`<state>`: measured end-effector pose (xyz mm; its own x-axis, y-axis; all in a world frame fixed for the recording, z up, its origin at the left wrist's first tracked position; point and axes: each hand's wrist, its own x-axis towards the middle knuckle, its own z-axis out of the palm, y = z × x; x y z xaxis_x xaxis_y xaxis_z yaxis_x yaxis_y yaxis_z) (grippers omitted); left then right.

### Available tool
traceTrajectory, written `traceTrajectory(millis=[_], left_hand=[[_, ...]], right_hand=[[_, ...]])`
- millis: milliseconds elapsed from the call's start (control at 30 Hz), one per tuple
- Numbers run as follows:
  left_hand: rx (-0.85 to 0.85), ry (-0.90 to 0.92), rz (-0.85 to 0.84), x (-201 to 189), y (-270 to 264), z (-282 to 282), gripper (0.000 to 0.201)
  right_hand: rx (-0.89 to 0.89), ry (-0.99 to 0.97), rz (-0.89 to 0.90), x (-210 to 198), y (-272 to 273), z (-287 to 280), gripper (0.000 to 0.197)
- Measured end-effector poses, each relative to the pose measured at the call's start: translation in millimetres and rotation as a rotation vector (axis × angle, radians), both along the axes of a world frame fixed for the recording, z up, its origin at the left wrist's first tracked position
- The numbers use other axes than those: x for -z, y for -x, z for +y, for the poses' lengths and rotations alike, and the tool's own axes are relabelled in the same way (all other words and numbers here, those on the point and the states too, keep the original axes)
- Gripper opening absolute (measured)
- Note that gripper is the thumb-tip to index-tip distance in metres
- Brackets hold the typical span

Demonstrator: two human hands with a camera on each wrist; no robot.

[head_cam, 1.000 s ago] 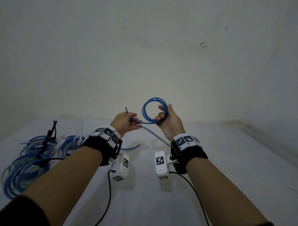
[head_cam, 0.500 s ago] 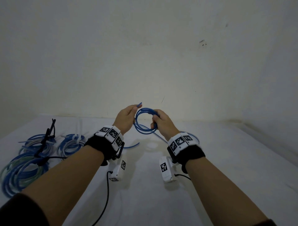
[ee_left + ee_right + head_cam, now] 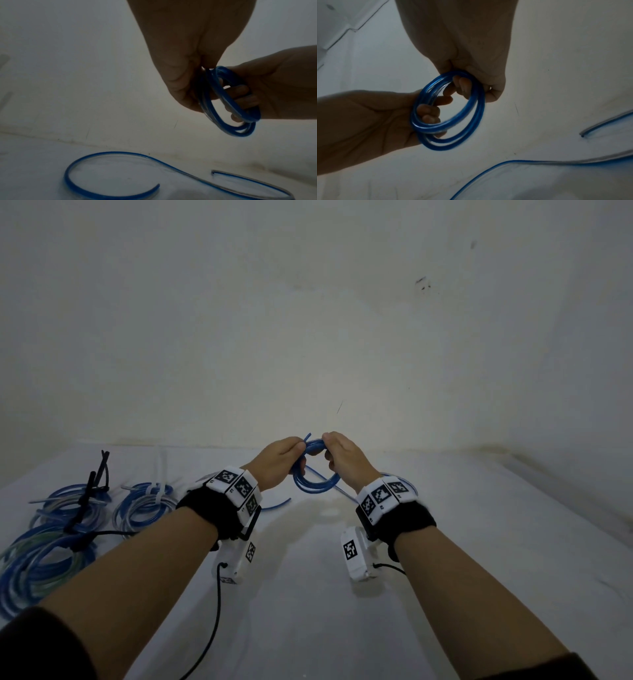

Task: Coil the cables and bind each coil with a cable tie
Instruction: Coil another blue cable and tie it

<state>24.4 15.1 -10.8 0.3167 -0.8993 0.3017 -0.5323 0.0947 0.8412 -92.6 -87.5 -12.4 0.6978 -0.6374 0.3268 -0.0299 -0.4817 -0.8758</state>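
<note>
A small coil of blue cable (image 3: 313, 486) hangs in the air above the white table (image 3: 308, 594), and both hands hold it at its top. My left hand (image 3: 301, 453) pinches the left side and my right hand (image 3: 327, 446) grips the right side, its fingers curled through the loops. A short free end (image 3: 307, 437) sticks up between the hands. In the left wrist view the coil (image 3: 231, 129) hangs below my fingers. The right wrist view shows the coil (image 3: 450, 143) as several loops. The cable's loose tail (image 3: 522, 161) trails on the table.
Bound blue coils lie at the table's left: one with a white tie (image 3: 144, 505), one with a black tie (image 3: 65, 505), and a larger bundle (image 3: 34, 563). A loose curved piece of cable (image 3: 102, 154) lies below the hands. A pale wall (image 3: 308, 337) stands close behind.
The hands have come together and dropped a little. The loop that my right hand held up alone is now a tighter coil held by both hands.
</note>
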Motion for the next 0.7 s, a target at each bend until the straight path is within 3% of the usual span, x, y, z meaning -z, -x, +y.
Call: traceTrajectory(millis=[100, 200, 467, 700], left_hand=[[0.012, -0.002, 0.101, -4, 6, -7, 0.034], [0.019, -0.012, 0.168, -9, 15, -14, 0.033], [0.053, -0.028, 0.105, -17, 49, -41, 0.036], [0.261, -0.2, 0.451, -25, 103, -70, 0.037]], right_hand=[[-0.022, 0.056, -0.04, -1, 9, 0, 0.019], [-0.068, 0.023, -0.092, -4, 20, -1, 0.025], [0.077, -0.111, -0.241, -4, 51, -14, 0.012], [0.263, -0.135, -0.347, -2, 106, -42, 0.013]])
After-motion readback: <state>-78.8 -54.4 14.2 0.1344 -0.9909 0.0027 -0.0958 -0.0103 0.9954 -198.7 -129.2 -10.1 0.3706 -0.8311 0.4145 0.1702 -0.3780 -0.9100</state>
